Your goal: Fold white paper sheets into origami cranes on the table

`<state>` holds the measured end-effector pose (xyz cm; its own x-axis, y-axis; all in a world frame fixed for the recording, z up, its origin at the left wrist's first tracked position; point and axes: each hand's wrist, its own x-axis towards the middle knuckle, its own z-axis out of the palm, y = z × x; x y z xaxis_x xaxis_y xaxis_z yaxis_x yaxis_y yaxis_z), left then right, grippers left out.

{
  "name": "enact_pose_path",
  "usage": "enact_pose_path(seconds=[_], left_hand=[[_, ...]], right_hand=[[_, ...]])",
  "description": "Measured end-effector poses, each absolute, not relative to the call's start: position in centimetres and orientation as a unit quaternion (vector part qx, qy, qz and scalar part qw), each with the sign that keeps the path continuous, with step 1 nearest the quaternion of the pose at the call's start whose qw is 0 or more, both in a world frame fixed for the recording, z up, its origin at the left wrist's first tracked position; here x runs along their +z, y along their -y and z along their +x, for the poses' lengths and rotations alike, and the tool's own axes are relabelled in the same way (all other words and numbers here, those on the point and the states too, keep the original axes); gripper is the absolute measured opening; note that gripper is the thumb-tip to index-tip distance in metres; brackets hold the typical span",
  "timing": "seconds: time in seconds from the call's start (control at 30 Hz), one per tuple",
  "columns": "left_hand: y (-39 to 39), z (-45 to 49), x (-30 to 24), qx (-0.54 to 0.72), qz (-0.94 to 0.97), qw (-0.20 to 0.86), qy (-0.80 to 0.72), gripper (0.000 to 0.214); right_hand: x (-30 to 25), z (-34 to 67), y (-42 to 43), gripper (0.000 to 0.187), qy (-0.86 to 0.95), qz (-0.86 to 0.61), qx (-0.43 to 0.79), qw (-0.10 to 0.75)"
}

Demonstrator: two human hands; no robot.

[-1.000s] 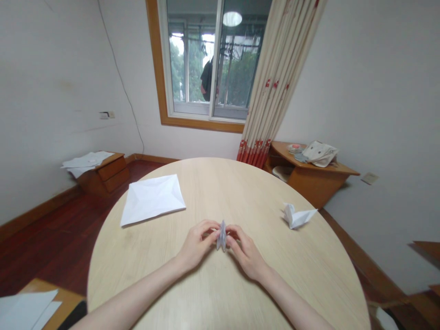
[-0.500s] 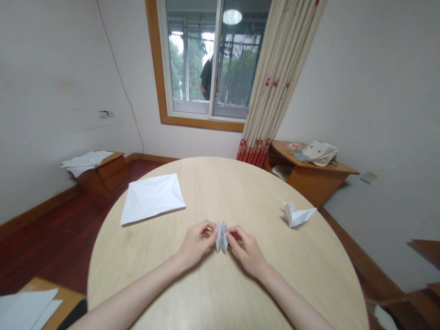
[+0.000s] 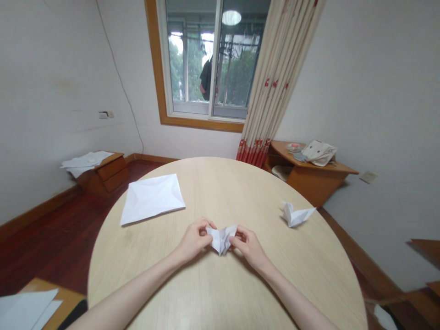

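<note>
Between my hands, over the near middle of the round table (image 3: 220,188), is a small piece of folded white paper (image 3: 220,242), spread wide with a point at its lower end. My left hand (image 3: 195,238) pinches its left side between thumb and fingers. On the other side my right hand (image 3: 249,247) grips the right edge, thumb in front. Some fingertips are hidden behind the paper. A finished-looking white paper figure (image 3: 296,215) with a long pointed end lies apart, to the right of my right hand.
A stack of white paper sheets (image 3: 153,199) lies at the table's back left. Beyond the table stand a small drawer cabinet (image 3: 112,173) with papers on it and a corner shelf (image 3: 312,181) holding a cloth bag (image 3: 319,152). A curtain (image 3: 271,87) hangs by the window.
My hands have moved slightly apart. The folded paper between them has opened out from a narrow upright shape into a wider one. The other paper things stay where they were.
</note>
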<state>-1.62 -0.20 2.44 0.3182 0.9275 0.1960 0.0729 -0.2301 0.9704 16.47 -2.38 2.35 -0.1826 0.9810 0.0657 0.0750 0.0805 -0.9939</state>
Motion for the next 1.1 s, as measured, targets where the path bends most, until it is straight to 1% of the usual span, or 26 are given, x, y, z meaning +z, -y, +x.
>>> enact_pose_path(seconds=[0.03,0.2,0.43,0.53,0.67,0.7,0.77,0.83,0.9,1.0,1.1], left_hand=[[0.2,-1.7,2.5,0.433,0.651,0.489,-0.388,0.005],[0.1,-1.6,2.4,0.418,0.626,0.533,-0.386,0.008],[0.4,-1.4,2.8,0.419,0.559,0.605,-0.381,0.022],[0.5,-1.3,3.0,0.426,0.554,0.606,-0.38,0.028],[0.2,-1.5,2.8,0.424,0.557,0.608,-0.374,0.031],[0.1,-1.6,2.7,0.429,0.568,0.593,-0.376,0.03],[-0.3,-1.8,2.5,0.444,0.611,0.528,-0.389,0.027],[-0.7,-2.2,2.3,0.455,0.663,0.436,-0.404,0.021],[-1.1,-2.5,2.0,0.452,0.695,0.372,-0.417,0.019],[-1.3,-2.9,1.9,0.443,0.723,0.3,-0.437,0.022],[-1.4,-3.0,1.8,0.428,0.732,0.236,-0.475,0.023]], right_hand=[[2.4,16.5,2.3,0.013,0.576,-0.454,0.509,0.45],[2.8,17.0,2.2,0.008,0.601,-0.452,0.482,0.449],[3.5,17.1,2.5,0.012,0.646,-0.43,0.468,0.423],[3.5,17.2,2.6,0.019,0.653,-0.425,0.47,0.415],[2.9,17.3,2.3,0.035,0.661,-0.42,0.456,0.422],[2.7,17.4,2.1,0.038,0.662,-0.421,0.449,0.428],[2.4,17.5,1.9,0.038,0.666,-0.429,0.424,0.439],[2.2,17.7,1.5,0.035,0.673,-0.444,0.383,0.451],[2.1,18.0,1.2,0.031,0.679,-0.46,0.334,0.465],[1.8,18.5,0.8,0.027,0.674,-0.482,0.283,0.482],[1.5,18.9,0.6,0.026,0.66,-0.505,0.269,0.487]])
